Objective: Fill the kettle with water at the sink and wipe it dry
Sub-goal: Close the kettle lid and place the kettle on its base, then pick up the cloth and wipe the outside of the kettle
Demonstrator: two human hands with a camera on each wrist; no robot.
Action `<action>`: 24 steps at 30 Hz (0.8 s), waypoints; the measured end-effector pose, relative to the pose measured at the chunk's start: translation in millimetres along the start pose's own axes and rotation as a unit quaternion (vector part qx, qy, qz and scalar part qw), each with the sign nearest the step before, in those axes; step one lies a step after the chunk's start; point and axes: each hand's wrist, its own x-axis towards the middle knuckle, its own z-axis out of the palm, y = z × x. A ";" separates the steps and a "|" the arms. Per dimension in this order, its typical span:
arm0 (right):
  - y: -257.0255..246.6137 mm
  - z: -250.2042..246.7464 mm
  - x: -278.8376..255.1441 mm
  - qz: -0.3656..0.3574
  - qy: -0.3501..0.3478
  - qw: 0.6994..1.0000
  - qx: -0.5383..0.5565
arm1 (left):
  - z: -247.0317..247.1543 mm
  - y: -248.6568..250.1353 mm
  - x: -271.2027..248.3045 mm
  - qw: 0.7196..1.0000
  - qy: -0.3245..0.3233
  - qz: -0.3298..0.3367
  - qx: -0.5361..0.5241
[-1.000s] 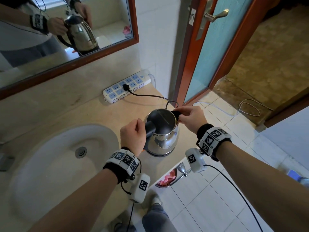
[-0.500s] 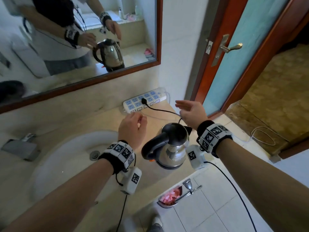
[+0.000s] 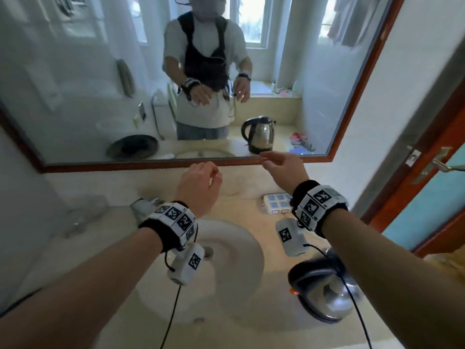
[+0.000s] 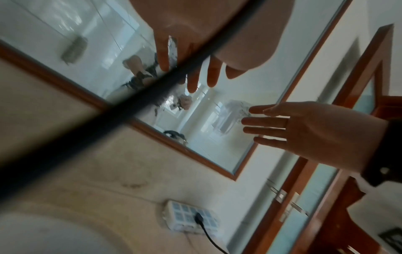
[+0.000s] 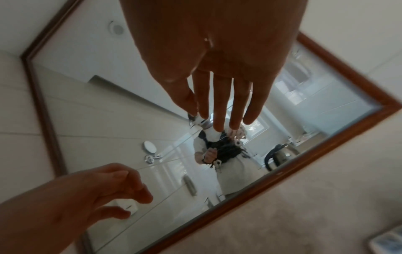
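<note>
Both hands hang in the air above the bench (image 3: 105, 250), in front of the wood-framed mirror (image 3: 352, 102), and neither holds anything. The left hand (image 3: 198, 187) is raised over the far rim of the sink (image 3: 241, 278), its fingers (image 5: 128, 182) loosely curled and slack, with nothing between them. The right hand (image 3: 284, 170) is level with the mirror's lower frame, its fingers (image 4: 267, 122) stretched out nearly straight and slightly spread, the palm bare.

The kettle (image 3: 327, 295) stands upright on the bench just to the right of the sink, below the right forearm and well apart from both hands. Its steel body and dark handle are partly hidden by the right wrist's camera and its cable. The mirror shows it with its lid down and the handle towards the basin. Whether there is water in it cannot be told.

A white power strip (image 3: 276, 204) lies against the back wall behind the kettle, with 1 black plug (image 4: 199, 217) in it. The tap (image 3: 143, 207) sits at the far left of the sink, blurred. To the right stands an open wooden door (image 3: 432, 157) with a metal lever handle.
</note>
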 end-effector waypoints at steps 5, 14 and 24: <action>-58.2 83.5 1.5 -0.037 -0.093 0.995 0.001 | -73.7 -61.5 -26.5 0.995 0.023 -0.068 0.068; -139.2 229.6 -28.5 -0.082 -0.257 0.963 0.000 | -166.1 -164.6 -97.9 0.979 0.038 -0.155 0.125; -164.6 378.6 -83.3 -0.125 -0.397 0.906 -0.074 | -205.4 -261.4 -199.5 0.952 -0.032 -0.279 0.123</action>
